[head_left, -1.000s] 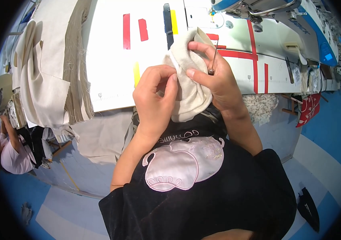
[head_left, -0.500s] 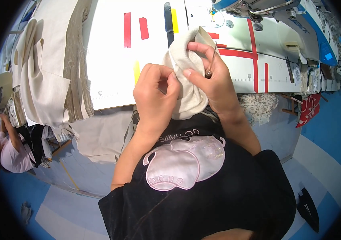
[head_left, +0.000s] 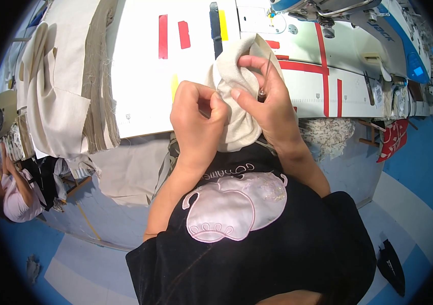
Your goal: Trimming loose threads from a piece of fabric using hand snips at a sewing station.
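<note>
A beige piece of cloth, folded and gathered, hangs between my hands at the table's front edge, its upper end lying over the white tabletop. On its left side, my left hand pinches the fabric between thumb and fingertips. My right hand grips the cloth's right side, thumb in front and index finger curled into the fold. Tucked in that same hand is a thin metal tool with a rounded end; most of it is hidden, so its kind is unclear.
A white sewing table bears red, yellow and dark tape strips. Layered beige fabric drapes over its left side. A blue-and-white sewing machine stands at the right. Patterned cloth hangs below the table. Another person works at far left.
My right hand has shifted slightly left with the metal tool, and the fold in the cloth has changed shape a little. The left hand keeps its pinch. The other person's arms have moved.
</note>
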`<state>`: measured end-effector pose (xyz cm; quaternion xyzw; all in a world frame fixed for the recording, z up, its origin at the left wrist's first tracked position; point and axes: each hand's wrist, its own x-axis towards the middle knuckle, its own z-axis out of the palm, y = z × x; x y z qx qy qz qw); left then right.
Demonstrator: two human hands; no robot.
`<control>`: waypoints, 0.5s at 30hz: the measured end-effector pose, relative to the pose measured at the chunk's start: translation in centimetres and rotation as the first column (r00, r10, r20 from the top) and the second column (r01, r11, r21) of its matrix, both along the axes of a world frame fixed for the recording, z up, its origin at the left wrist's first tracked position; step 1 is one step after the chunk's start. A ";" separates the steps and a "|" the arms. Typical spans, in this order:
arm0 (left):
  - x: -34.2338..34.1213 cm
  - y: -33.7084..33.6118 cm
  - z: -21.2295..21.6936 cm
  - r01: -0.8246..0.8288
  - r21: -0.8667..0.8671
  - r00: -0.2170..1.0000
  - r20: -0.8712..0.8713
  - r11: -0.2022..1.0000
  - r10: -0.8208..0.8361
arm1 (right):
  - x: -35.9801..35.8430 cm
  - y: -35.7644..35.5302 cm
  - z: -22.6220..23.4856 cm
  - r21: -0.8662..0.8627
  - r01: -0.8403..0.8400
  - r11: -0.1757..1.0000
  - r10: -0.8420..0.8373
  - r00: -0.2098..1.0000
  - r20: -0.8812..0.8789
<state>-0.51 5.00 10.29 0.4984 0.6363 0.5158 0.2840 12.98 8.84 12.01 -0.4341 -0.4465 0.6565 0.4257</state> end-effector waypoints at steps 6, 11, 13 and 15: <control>0.0 0.4 -0.3 0.034 0.075 0.988 -0.155 0.997 -0.022 | -0.7 0.2 0.1 0.159 0.028 0.987 -0.048 0.992 0.121; 0.0 0.1 -0.3 -0.025 -0.143 0.988 0.149 0.989 0.046 | -1.0 -0.6 -0.4 0.088 0.146 0.985 -0.147 0.989 0.013; -0.1 0.2 0.4 -0.008 -0.168 0.988 0.150 0.986 0.033 | -1.0 -0.6 -0.5 0.123 0.168 0.978 -0.170 0.986 0.002; 0.4 0.5 0.6 0.054 -0.215 0.985 0.171 0.975 -0.016 | -0.2 -0.1 -0.5 0.154 0.117 0.981 -0.133 0.986 0.097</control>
